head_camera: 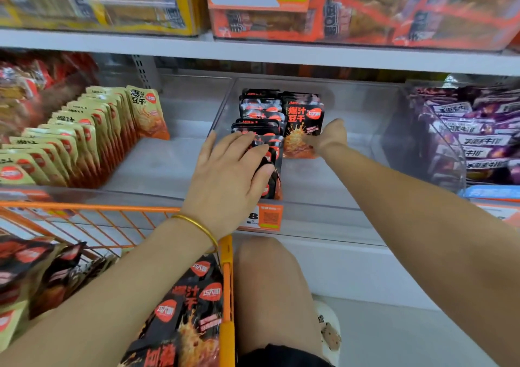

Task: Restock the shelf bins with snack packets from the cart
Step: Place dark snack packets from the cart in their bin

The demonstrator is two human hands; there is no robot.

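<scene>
Both hands reach into a clear bin [351, 108] at the middle of the shelf [323, 229]. The left hand [225, 175], with a gold bangle [197, 224] on its wrist, lies flat on a row of black packets [261, 113] standing along the bin's left side; its grip is wide, fingers straight and pressing on the packet tops. The right hand [330, 139] reaches deeper, its grip narrow, fingers curled round the lower right corner of the front packet [302, 124] of a second, shorter row near the bin's back. An orange cart [228, 282] stands at the shelf's front edge on the left, with more black packets [194, 296] heaped in it. Tan packets [84, 130] fill the bin to the left, purple packets [472, 136] the bin to the right. An orange price tag [268, 217] hangs on the shelf's front edge, below the left hand.
</scene>
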